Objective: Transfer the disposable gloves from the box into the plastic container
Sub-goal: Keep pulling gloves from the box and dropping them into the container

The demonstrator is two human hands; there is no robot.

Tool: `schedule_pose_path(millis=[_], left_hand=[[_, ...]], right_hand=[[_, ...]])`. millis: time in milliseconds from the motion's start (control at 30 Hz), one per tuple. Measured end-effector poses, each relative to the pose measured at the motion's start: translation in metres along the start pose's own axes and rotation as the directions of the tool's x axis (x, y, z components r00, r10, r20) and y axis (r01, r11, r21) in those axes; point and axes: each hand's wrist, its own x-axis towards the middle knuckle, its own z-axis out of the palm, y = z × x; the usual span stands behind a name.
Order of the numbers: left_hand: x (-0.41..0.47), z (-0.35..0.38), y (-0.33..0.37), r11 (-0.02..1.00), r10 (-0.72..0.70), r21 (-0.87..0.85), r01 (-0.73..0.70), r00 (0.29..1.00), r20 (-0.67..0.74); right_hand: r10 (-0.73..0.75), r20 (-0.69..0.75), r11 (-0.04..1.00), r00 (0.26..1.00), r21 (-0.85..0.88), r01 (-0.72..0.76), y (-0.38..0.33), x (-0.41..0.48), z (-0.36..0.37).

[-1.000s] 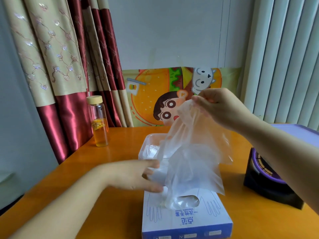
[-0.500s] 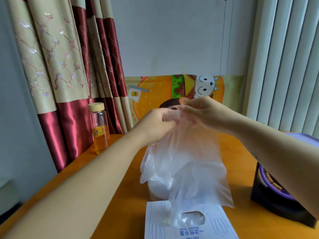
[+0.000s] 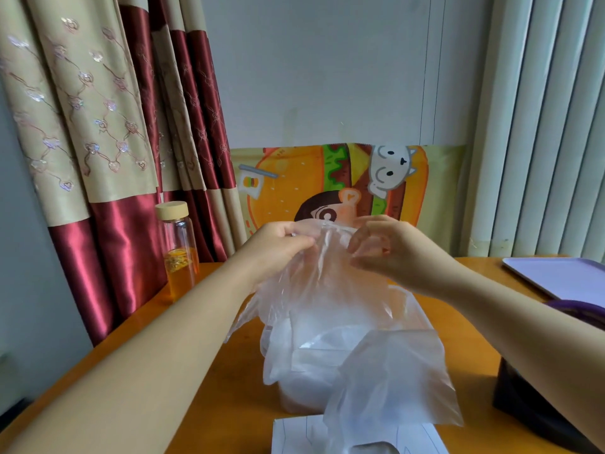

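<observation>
Gloves (image 3: 343,306) hang over the container (image 3: 294,398), tail reaching the box (image 3: 291,437); my left hand (image 3: 278,247), down by the box a second ago, now joins my right hand (image 3: 389,250), both pinching the top edge, ready for lowering in

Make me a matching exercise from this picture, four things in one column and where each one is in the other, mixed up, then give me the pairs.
Things:
1. glass bottle
2. glove box
3. lilac tray
4. clear gloves

Places:
A. pinched up between the left hand and the right hand
B. at the bottom edge of the view
C. at the far right
D. beside the red curtain

Pairs: 1-D, 2-B, 3-C, 4-A
</observation>
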Motion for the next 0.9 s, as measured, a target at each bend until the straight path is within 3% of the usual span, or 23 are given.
schedule_pose_path(millis=[67, 200, 333, 400, 467, 533, 567, 633, 667, 767, 833, 900], left_hand=[[0.002, 0.004, -0.007, 0.995, -0.050, -0.084, 0.053, 0.998, 0.043], [0.007, 0.006, -0.034, 0.955, -0.226, -0.173, 0.240, 0.969, 0.097], [0.015, -0.001, -0.058, 0.891, -0.389, -0.259, 0.372, 0.921, -0.016], [0.020, -0.006, -0.060, 0.958, -0.280, -0.130, 0.257, 0.937, -0.210], [0.016, -0.006, -0.046, 0.986, 0.035, 0.163, 0.017, 0.951, -0.306], [0.006, 0.001, -0.026, 0.912, 0.235, 0.359, -0.197, 0.970, -0.063], [0.002, 0.009, -0.019, 0.858, 0.217, 0.446, -0.255, 0.967, 0.136], [-0.002, 0.028, -0.017, 0.696, -0.009, 0.636, -0.333, 0.882, 0.472], [-0.002, 0.037, -0.021, 0.606, -0.155, 0.711, -0.357, 0.823, 0.546], [0.001, 0.052, -0.037, 0.473, -0.419, 0.825, -0.308, 0.745, 0.519], [0.003, 0.058, -0.043, 0.450, -0.462, 0.834, -0.320, 0.715, 0.524], [0.005, 0.062, -0.042, 0.425, -0.471, 0.841, -0.334, 0.712, 0.521]], right_hand=[[0.047, 0.047, 0.998, 0.998, 0.034, -0.049, 0.009, 0.003, 0.006], [0.120, 0.162, 0.991, 0.979, -0.071, -0.110, 0.030, 0.004, 0.015], [0.225, 0.258, 0.963, 0.940, -0.207, -0.173, 0.050, 0.003, 0.023], [0.255, 0.288, 0.944, 0.923, -0.282, -0.173, 0.059, 0.003, 0.027], [0.293, 0.313, 0.921, 0.903, -0.347, -0.178, 0.067, 0.004, 0.030], [0.322, 0.343, 0.902, 0.882, -0.395, -0.175, 0.072, 0.003, 0.034], [0.332, 0.358, 0.892, 0.873, -0.421, -0.167, 0.075, 0.002, 0.037], [0.361, 0.390, 0.864, 0.847, -0.483, -0.146, 0.078, 0.001, 0.040], [0.375, 0.413, 0.851, 0.830, -0.509, -0.131, 0.079, 0.000, 0.042], [0.408, 0.474, 0.798, 0.780, -0.600, -0.053, 0.081, 0.001, 0.048], [0.433, 0.514, 0.738, 0.741, -0.674, 0.036, 0.078, 0.001, 0.053], [0.410, 0.494, 0.678, 0.767, -0.727, 0.105, 0.074, 0.001, 0.055]])
